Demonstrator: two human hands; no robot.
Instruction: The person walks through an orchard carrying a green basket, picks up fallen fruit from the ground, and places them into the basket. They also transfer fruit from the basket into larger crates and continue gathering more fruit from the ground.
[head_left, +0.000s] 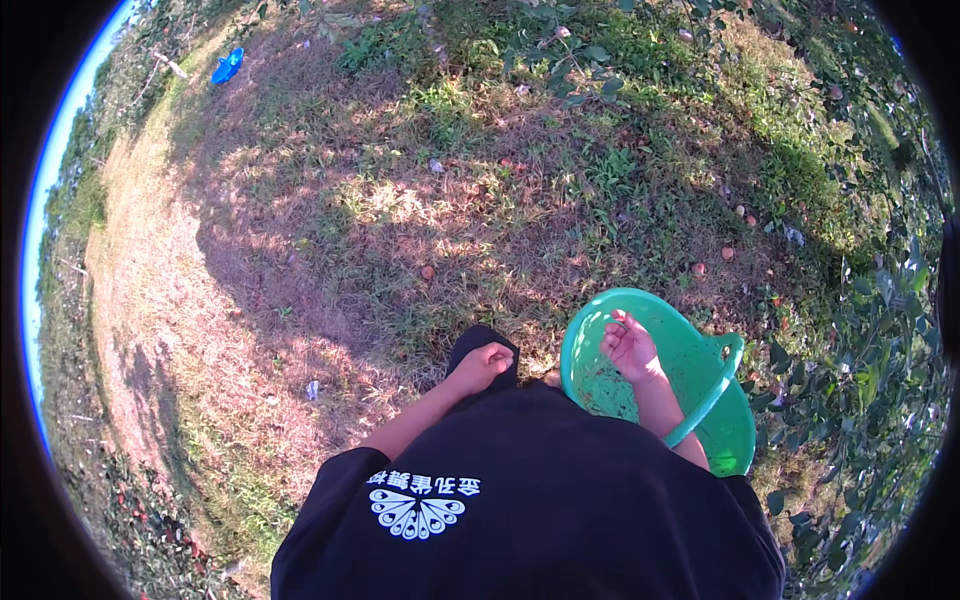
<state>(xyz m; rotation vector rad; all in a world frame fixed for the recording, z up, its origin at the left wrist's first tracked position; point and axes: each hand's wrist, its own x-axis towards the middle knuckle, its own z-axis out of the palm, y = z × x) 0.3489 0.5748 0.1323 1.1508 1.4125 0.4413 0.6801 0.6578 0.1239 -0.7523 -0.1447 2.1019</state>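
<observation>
A green plastic tub basket (675, 315) hangs at my right side, its rope-like handle (709, 401) looped over my right forearm. Bits of leaf and dirt lie on its inner wall. Above the tub's opening is my right hand (631, 351), palm up with bent fingers. A small red thing (619, 316) shows at its fingertips, too small to name. My left hand (486, 367) is curled into a loose fist in front of my dark trouser leg (480, 337); nothing shows in it.
Fallen apples (699, 268) lie in the grass ahead and to the right, another apple (427, 272) straight ahead. Leafy apple branches (862, 375) crowd the right side, and a branch (577, 60) hangs ahead. A blue container (227, 66) stands far left by a sunlit dry-grass strip (150, 247).
</observation>
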